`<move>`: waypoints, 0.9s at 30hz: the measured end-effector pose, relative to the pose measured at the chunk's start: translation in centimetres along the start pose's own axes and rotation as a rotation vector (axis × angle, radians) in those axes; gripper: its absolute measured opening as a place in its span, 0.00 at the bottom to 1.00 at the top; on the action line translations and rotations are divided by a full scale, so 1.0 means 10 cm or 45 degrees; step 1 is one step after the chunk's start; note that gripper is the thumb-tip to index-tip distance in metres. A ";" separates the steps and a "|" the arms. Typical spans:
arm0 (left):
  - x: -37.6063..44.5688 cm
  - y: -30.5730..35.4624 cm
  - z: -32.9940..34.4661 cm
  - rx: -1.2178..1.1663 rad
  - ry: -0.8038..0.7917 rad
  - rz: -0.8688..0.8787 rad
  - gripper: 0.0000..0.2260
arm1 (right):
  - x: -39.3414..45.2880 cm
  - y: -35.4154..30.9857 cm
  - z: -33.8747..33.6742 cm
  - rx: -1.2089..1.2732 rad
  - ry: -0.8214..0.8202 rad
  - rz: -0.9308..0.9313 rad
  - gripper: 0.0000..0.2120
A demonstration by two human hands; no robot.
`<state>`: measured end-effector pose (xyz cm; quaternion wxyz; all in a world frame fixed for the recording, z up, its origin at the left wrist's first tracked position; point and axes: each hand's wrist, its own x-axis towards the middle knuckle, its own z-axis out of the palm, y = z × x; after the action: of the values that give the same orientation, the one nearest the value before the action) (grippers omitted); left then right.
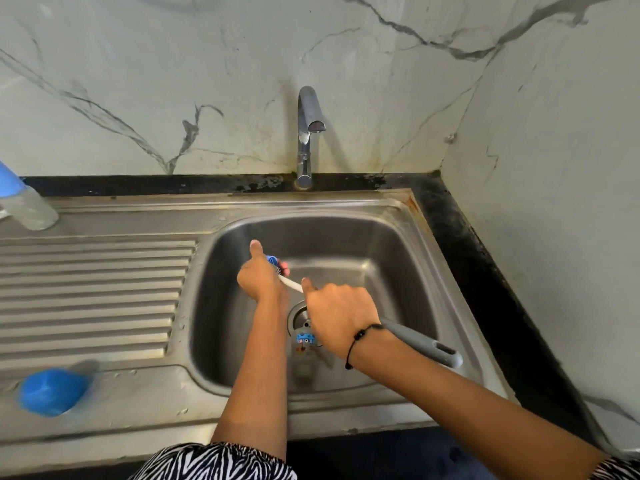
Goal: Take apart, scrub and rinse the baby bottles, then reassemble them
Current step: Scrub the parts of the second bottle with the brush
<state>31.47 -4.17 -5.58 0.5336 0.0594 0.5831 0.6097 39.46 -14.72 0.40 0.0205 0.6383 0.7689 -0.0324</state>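
Head view: nearest, the right hand (pixel 341 315) wraps its fingers around the brush (pixel 420 342) handle. Beyond, over the sink (pixel 391 244), the left hand (pixel 259 275) pinches a small blue bottle part (pixel 272 260); light, wet, probably slippery, best gripped by its rim.

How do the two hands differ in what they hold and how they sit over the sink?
The left hand grips a small blue bottle part, thumb raised; the right hand grips the grey handle of the brush. The left hand sits farther back in the sink; the right hand is nearer, over the drain. Only the right wrist wears a black bracelet. Both are closed on something, joined by the brush's white stem.
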 end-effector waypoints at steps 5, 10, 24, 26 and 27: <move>0.19 0.14 -0.16 -0.139 -0.377 0.035 0.13 | 0.05 0.16 -0.16 0.540 -0.198 0.100 0.13; 0.39 0.28 -0.29 -0.293 -0.575 -0.118 0.15 | 0.07 0.19 -0.11 0.811 -0.270 0.144 0.12; 0.16 0.39 0.04 -0.252 -0.202 -0.194 0.09 | 0.34 -0.07 0.00 0.092 0.011 0.062 0.21; 0.21 0.39 -0.03 -0.284 -0.299 -0.233 0.08 | 0.39 0.00 -0.01 0.655 -0.116 0.171 0.16; 0.24 0.38 -0.07 -0.334 -0.356 -0.271 0.08 | 0.41 0.04 0.02 0.983 -0.201 0.260 0.15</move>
<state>27.80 -1.92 -4.22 0.6738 0.0118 0.4221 0.6064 39.11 -10.65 -0.11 -0.1586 0.6678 0.6288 -0.3655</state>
